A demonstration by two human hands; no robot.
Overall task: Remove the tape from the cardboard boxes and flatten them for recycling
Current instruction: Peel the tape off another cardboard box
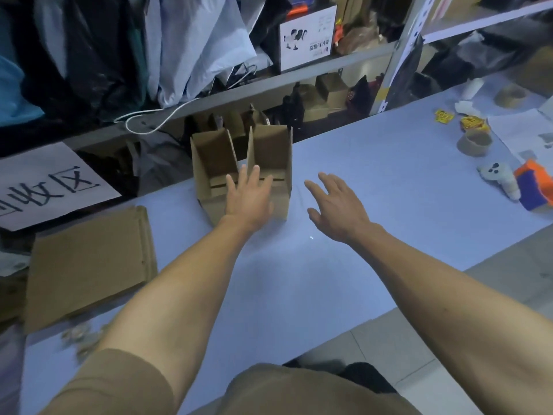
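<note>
head view: cardboard boxes [242,172], two open-topped ones standing side by side, sit on the far left part of the pale table [374,181], close to the shelf behind. left hand [250,199] is directly in front of the right-hand box, fingers straight and spread, palm down, covering its near wall; whether it touches the card i cannot tell. right hand [338,205] hovers to the right of the boxes, apart from them, fingers spread wide and holding nothing. so the left hand is the nearer one, and the boxes lie just beyond it, mouths up. both forearms stretch forward from the near edge. flattened cardboard [89,265] lies at the near left.
</note>
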